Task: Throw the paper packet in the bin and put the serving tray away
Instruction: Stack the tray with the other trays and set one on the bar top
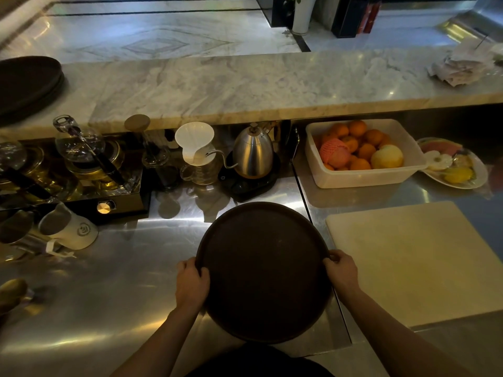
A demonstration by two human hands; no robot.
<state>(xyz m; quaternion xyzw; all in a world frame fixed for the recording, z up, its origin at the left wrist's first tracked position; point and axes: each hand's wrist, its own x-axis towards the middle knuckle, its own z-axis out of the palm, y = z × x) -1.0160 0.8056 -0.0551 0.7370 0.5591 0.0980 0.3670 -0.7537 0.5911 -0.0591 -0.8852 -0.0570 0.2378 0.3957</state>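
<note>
A round dark brown serving tray (pixel 262 270) is in front of me over the steel counter, and nothing lies on it. My left hand (pixel 192 284) grips its left rim. My right hand (pixel 341 270) grips its right rim, thumb over the edge. No paper packet and no bin are in view.
A stack of similar dark trays (pixel 28 83) rests at the far left of the marble bar top (pixel 245 83). Behind the tray stand a steel kettle (pixel 253 152), a white dripper (pixel 194 144) and glass pots (pixel 84 151). At right are a fruit tub (pixel 364 153), a cutting board (pixel 413 259) and a fruit plate (pixel 453 164).
</note>
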